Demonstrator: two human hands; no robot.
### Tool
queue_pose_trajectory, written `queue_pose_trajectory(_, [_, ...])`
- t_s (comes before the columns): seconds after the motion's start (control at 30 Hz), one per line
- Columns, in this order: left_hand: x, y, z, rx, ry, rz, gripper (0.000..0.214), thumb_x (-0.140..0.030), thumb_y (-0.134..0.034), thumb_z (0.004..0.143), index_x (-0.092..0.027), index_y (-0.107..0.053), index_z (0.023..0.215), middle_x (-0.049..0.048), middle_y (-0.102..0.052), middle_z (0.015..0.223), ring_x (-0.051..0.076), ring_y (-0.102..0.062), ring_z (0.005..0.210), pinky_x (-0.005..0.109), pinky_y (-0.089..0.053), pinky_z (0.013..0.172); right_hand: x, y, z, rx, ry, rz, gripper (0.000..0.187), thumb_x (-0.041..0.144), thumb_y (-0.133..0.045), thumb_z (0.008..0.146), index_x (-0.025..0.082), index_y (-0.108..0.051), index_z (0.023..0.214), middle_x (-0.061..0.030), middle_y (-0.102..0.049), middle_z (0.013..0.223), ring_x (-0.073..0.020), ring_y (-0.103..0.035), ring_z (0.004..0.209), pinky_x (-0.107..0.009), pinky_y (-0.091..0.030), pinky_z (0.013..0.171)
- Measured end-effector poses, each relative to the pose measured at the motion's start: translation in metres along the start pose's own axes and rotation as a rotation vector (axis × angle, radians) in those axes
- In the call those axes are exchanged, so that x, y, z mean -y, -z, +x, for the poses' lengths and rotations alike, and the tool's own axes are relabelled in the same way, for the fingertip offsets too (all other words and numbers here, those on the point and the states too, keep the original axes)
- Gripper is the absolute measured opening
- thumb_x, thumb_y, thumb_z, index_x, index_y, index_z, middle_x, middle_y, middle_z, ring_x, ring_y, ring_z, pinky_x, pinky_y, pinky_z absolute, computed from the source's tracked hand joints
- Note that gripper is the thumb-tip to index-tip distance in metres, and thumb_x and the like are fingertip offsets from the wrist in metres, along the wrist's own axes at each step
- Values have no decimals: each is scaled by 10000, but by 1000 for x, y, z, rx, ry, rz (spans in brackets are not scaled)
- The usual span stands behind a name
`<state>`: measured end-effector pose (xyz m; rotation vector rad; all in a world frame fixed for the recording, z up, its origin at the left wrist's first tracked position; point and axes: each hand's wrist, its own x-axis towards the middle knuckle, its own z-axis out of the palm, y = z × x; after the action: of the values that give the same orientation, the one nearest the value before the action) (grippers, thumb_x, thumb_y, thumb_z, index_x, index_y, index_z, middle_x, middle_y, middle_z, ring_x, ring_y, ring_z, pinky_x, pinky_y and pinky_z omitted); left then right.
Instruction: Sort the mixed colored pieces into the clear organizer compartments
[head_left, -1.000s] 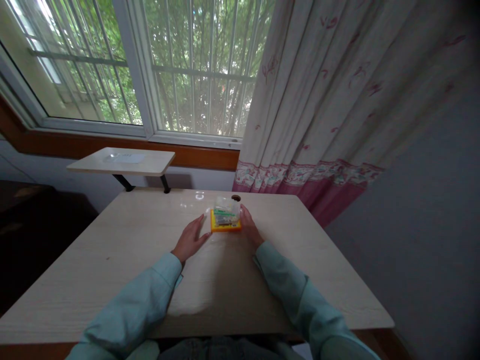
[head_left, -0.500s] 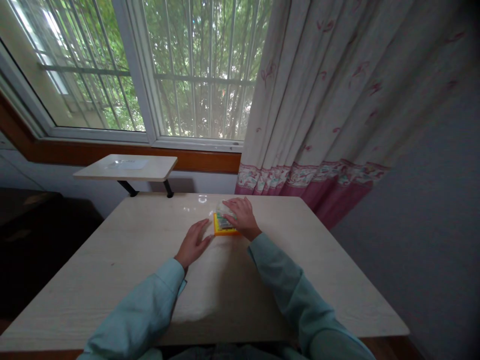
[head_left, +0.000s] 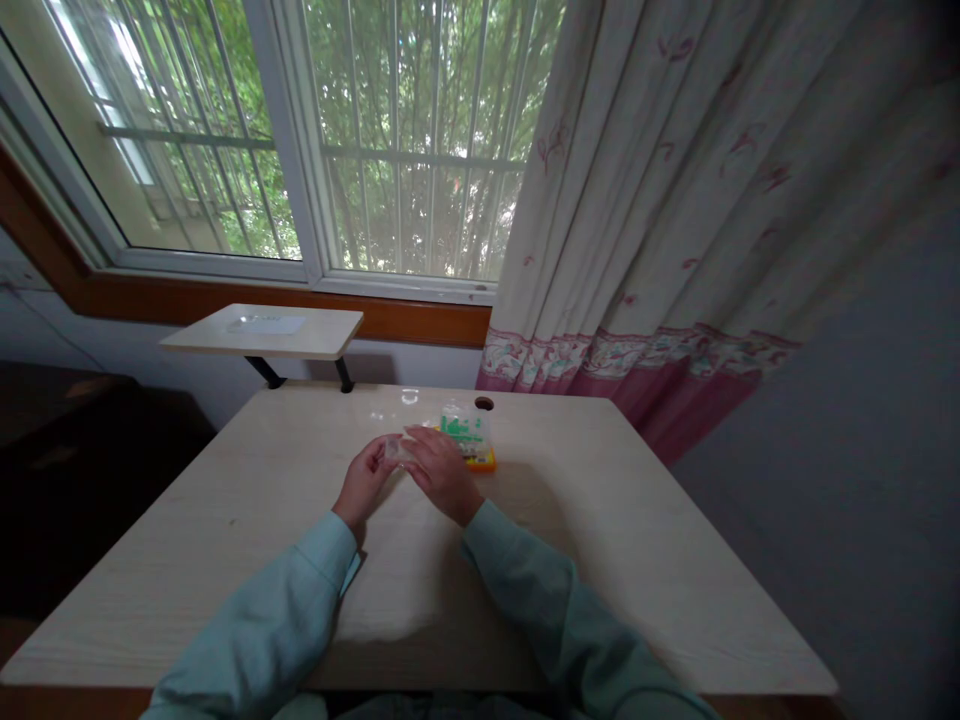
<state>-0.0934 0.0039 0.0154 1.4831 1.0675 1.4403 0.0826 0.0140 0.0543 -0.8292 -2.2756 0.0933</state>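
Note:
Over the middle of the desk, my left hand [head_left: 365, 478] pinches a small clear plastic piece [head_left: 394, 451], possibly a bag; its exact kind is hard to make out. My right hand [head_left: 444, 474] meets it from the other side, its fingers closed on the right end. Just behind my right hand lies a flat yellow-orange tray or box [head_left: 484, 464], partly covered by that hand. A clear plastic bag with green print [head_left: 465, 425] rests on top of it.
The pale wooden desk [head_left: 300, 560] stands before a barred window. A small raised shelf [head_left: 270, 333] on black brackets holds a flat paper or plastic sheet. A round cable hole [head_left: 484, 404] sits near the desk's back edge. A curtain [head_left: 637, 260] hangs behind on the right.
My right hand has left the yellow-orange tray and moved left to meet my left hand. A small clear piece now shows between them. The green-printed bag on the tray is uncovered.

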Motion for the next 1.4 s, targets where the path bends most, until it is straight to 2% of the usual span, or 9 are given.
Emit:
queue_pose_trajectory(0.2, [6, -1, -5, -14, 55, -106, 498, -516, -576, 843, -149, -572, 1179, 130, -608, 1252, 245, -582, 1148, 396, -464, 1005, 9, -13, 2, 29, -35, -20, 327, 302, -412, 975, 205, -539, 1261, -97, -637, 1222, -226, -576, 1148, -407, -451, 981])
queue_pose_trajectory(0.33, [10, -1, -9, -7, 120, -136, 508, -535, -583, 833, -139, -594, 1151, 130, -632, 1203, 235, -614, 1081, 379, -491, 969, 10, -22, -1, 40, -52, -17, 314, 249, -382, 979, 171, -537, 1241, -111, -643, 1185, -206, -588, 1118, -367, -465, 985])
queue_pose_trajectory(0.47, [11, 1, -15, 35, 207, -280, 462, -493, -603, 835, -138, -603, 1132, 127, -658, 1126, 214, -645, 984, 372, -519, 913, 12, -24, 0, 118, -80, -71, 282, 229, -375, 981, 137, -549, 1183, -117, -665, 1054, -209, -619, 1006, -345, -493, 918])
queue_pose_trajectory(0.6, [10, 12, -17, 46, 290, -309, 471, -489, -635, 809, -172, -602, 1157, 114, -632, 1191, 219, -627, 1016, 339, -533, 863, 15, -22, 10, 169, -168, -82, 241, 244, -371, 988, 160, -570, 1094, -88, -674, 973, -187, -636, 897, -299, -499, 833])
queue_pose_trajectory(0.7, [12, 26, -12, 37, 333, -280, 515, -477, -663, 779, -194, -593, 1203, 106, -629, 1207, 225, -623, 1033, 312, -535, 841, 11, -27, 20, 145, -255, -35, 238, 258, -371, 990, 182, -592, 1034, -74, -680, 935, -179, -641, 874, -276, -491, 805])
queue_pose_trajectory(0.9, [21, 47, 4, -104, 295, -329, 463, -405, -628, 781, -187, -599, 1188, 118, -630, 1215, 232, -635, 1040, 353, -527, 897, -3, -59, 31, -32, -368, 203, 271, 225, -354, 980, 173, -615, 1029, -85, -681, 964, -188, -631, 915, -290, -482, 846])
queue_pose_trajectory(1.0, [25, 53, 7, -148, 295, -332, 537, -364, -655, 740, -156, -560, 1226, 136, -627, 1221, 237, -641, 1027, 378, -516, 912, -8, -75, 29, -85, -383, 308, 258, 190, -379, 952, 173, -615, 1055, -79, -684, 991, -186, -627, 925, -295, -482, 864])
queue_pose_trajectory(1.13, [30, 63, 8, -129, 290, -262, 669, -285, -686, 677, -149, -497, 1304, 141, -619, 1241, 216, -643, 1012, 367, -486, 933, -15, -88, 21, -125, -401, 377, 239, 152, -435, 893, 202, -618, 1038, -49, -681, 956, -179, -619, 903, -293, -488, 843])
queue_pose_trajectory(1.4, [38, 62, 7, -68, 91, 80, 557, -199, -558, 673, -147, -546, 1228, 115, -609, 1256, 224, -579, 1113, 367, -430, 986, -19, -97, 10, -107, -489, 388, 180, 86, -492, 778, 217, -575, 871, 15, -594, 763, -142, -555, 717, -233, -461, 669])
